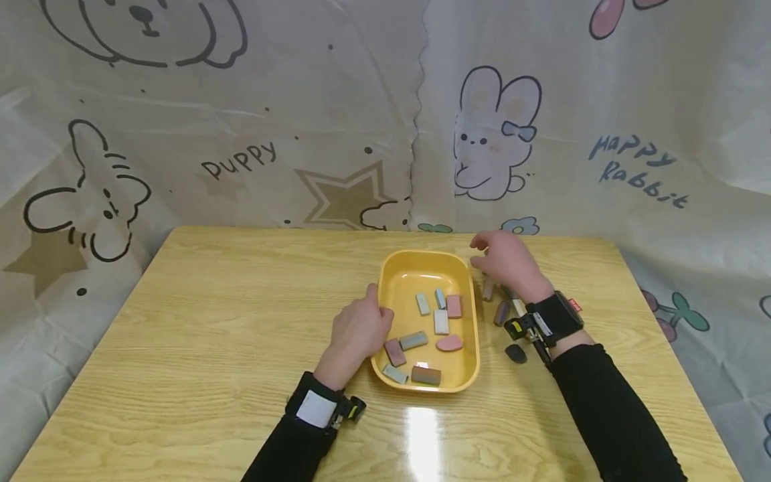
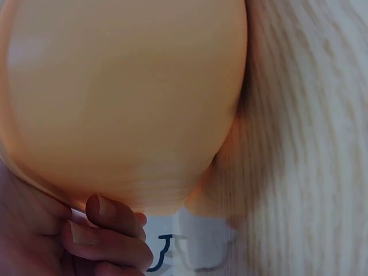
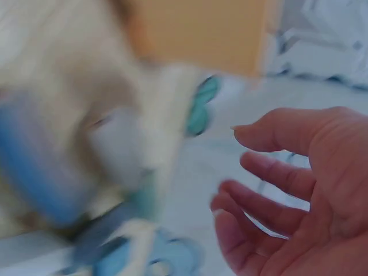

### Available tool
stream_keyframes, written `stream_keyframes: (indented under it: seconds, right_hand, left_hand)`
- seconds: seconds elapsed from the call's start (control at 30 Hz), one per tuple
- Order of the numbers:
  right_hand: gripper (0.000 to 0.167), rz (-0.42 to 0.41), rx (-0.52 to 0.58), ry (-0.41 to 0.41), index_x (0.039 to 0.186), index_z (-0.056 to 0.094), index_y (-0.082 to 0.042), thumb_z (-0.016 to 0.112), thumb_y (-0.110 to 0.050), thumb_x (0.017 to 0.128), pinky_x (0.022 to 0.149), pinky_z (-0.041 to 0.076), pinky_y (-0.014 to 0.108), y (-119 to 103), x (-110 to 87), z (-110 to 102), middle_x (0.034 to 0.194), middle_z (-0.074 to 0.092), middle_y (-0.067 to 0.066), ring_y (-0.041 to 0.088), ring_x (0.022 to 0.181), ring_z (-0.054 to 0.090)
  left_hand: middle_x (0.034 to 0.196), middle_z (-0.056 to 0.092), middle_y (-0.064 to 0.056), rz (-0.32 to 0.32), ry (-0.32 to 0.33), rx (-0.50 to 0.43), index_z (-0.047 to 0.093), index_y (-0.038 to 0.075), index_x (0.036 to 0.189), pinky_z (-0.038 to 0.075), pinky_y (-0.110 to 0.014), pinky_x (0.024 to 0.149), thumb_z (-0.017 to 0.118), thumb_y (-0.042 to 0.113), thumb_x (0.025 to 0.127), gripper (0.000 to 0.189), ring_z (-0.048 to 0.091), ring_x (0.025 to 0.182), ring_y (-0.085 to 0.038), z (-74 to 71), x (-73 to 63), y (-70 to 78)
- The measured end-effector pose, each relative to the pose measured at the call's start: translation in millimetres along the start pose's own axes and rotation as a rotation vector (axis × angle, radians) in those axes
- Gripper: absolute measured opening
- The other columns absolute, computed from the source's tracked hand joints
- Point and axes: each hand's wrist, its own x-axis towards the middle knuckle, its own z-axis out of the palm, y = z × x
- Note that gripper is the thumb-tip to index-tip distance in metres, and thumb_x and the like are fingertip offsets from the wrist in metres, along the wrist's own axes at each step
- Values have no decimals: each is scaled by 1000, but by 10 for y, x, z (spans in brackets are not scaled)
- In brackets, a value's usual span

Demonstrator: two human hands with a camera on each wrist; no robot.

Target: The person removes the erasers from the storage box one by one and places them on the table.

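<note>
A yellow plastic tray (image 1: 424,387) stands on the table with several small coloured blocks in it, among them a brown block (image 1: 426,375), a pink half-round block (image 1: 449,343) and a white block (image 1: 441,322). My left hand (image 1: 359,325) grips the tray's left rim, its fingers curled against the outer wall (image 2: 126,115) in the left wrist view. Beyond the tray's far right corner, my right hand (image 1: 512,261) hovers with loosely bent fingers and nothing between them. Below it lie loose blocks, including a purple one (image 1: 501,312) and a dark rounded one (image 1: 516,353); the hand and wrist hide some.
The wooden table (image 1: 241,335) extends to both sides of the tray. A pale curtain (image 1: 337,100) printed with cartoon animals hangs behind the table's far edge. In the right wrist view, a blurred grey-blue block (image 3: 43,161) lies near the tray.
</note>
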Motion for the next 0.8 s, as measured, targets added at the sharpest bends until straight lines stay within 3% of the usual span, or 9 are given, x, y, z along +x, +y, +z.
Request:
stream_keyframes:
  seconds: [0.17,0.37,0.5,0.6,0.8]
  right_hand:
    - [21,-139,-69,-93,105,70,-7,64,-15,86,72,48,37,-500,-60,-28,93,67,6,22,81,59]
    - [17,-294,-187,-256,99,70,-14,72,-16,83,69,47,33,-925,-242,130,90,64,-1,16,75,56]
    - [18,-358,-236,-354,100,71,-16,74,-21,83,73,46,32,-1057,-379,274,92,63,-2,14,77,55]
    - [20,-358,-200,-450,101,70,-17,74,-28,84,72,46,34,-1099,-440,364,95,63,-3,14,79,55]
    - [21,-358,-99,-590,98,68,-20,76,-13,79,72,45,31,-1103,-415,452,94,64,-6,15,82,55]
  left_hand:
    - [62,53,-5,-11,-9,-10,37,5,144,39,-32,45,48,29,96,55,52,48,-18,-24,2,-1]
    - [63,53,-5,-6,-12,-19,40,4,141,38,-32,45,49,30,96,52,52,49,-18,-24,8,-2]
    - [62,51,-4,8,-5,-9,42,3,137,38,-31,44,48,29,97,48,51,48,-18,-18,7,-8]
    - [62,51,-4,16,-7,-10,41,3,138,38,-31,45,47,29,97,49,51,48,-18,-21,12,-12]
    - [65,52,-5,12,-29,-28,40,2,137,39,-32,45,45,30,99,47,52,49,-19,-40,12,-9]
